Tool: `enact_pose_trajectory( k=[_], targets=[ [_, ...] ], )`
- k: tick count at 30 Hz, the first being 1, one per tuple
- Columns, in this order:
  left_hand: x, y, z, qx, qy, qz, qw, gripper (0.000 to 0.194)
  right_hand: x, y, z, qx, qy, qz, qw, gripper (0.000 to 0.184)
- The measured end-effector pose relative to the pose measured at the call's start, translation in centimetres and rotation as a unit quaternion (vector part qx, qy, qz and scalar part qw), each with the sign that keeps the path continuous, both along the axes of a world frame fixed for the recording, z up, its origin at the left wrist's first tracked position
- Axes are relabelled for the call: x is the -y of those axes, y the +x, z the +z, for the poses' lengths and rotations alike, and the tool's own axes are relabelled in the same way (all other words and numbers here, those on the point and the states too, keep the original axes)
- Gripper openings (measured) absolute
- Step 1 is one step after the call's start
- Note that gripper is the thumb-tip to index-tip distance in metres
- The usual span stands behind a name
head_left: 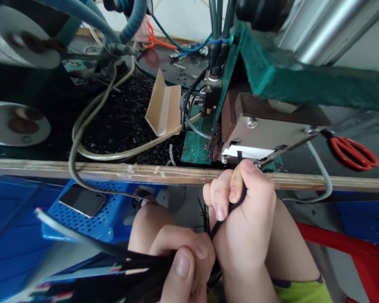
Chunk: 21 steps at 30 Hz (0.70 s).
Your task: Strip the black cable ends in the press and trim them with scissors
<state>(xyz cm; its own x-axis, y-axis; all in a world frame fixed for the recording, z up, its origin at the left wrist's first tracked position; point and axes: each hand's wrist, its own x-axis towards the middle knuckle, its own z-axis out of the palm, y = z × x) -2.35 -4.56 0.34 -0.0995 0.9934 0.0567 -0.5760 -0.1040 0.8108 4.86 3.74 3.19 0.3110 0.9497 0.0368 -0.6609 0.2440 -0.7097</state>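
My left hand [183,261] is closed around a bundle of black cables [123,269], whose stripped ends with coloured inner wires fan out to the lower left. Between the thumb and fingers of my right hand [243,210] a single black cable [240,198] is pinched. Its tip reaches up into the slot of a metal machine head [252,130], just above the wooden bench edge. A tan covering wraps one finger of that hand. Lower down, this cable runs back toward the bundle, where my hands hide it.
Red-handled scissors [353,152] lie right of the machine. A folded cardboard piece [164,107] stands among black scraps [123,113] on the bench. Hoses loop over the wooden edge [164,173]. Below left, a phone [82,199] rests on a blue plastic stool [110,219].
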Motion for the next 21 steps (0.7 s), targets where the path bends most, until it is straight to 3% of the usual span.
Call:
enact_pose_trajectory(
  k=[4, 8, 11, 18, 21],
  targets=[
    [-0.5, 0.1, -0.5, 0.010, 0.003, 0.053, 0.999, 0.031, 0.7, 1.3, -2.1, 0.107, 0.091, 0.023, 0.990, 0.049],
    [-0.7, 0.3, -0.5, 0.017, -0.035, 0.079, 0.996, 0.031, 1.7, 3.6, -3.7, 0.271, 0.172, 0.045, 0.946, 0.039],
    [-0.6, 0.5, -0.4, 0.031, -0.039, 0.100, 0.994, 0.029, 2.4, 4.7, -3.8, 0.320, 0.195, 0.074, 0.924, 0.039],
    [-0.4, 0.8, -0.1, 0.069, -0.049, 0.090, 0.992, 0.025, 3.5, 4.5, -3.4, 0.347, 0.207, 0.092, 0.910, 0.039],
    [-0.2, 0.9, 0.2, 0.073, -0.085, 0.087, 0.990, 0.024, 4.0, 4.5, -3.2, 0.384, 0.201, 0.105, 0.895, 0.039]
  ],
)
